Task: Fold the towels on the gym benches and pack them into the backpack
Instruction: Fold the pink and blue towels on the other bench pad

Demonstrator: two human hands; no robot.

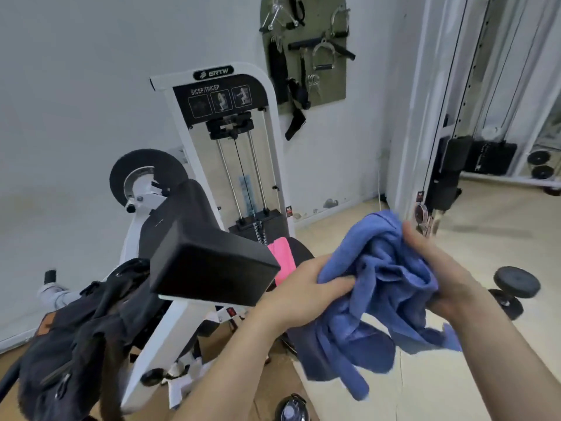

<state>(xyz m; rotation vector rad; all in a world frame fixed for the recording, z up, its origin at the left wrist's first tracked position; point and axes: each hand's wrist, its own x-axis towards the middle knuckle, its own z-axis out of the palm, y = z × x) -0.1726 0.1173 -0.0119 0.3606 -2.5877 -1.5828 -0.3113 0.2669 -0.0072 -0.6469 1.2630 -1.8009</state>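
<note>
Both hands work centre-right of frame: left hand point(306, 287) and right hand point(440, 268) each curl into the bunched blue towel point(382, 302), held in mid-air; I judge I should find two corners and shake it flat before folding; backpack point(66, 344) sits lower left; pink towel point(283, 256) lies centre, behind the black pad point(212, 264).

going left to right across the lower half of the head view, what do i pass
backpack → black pad → left hand → blue towel → right hand → dumbbell
</note>
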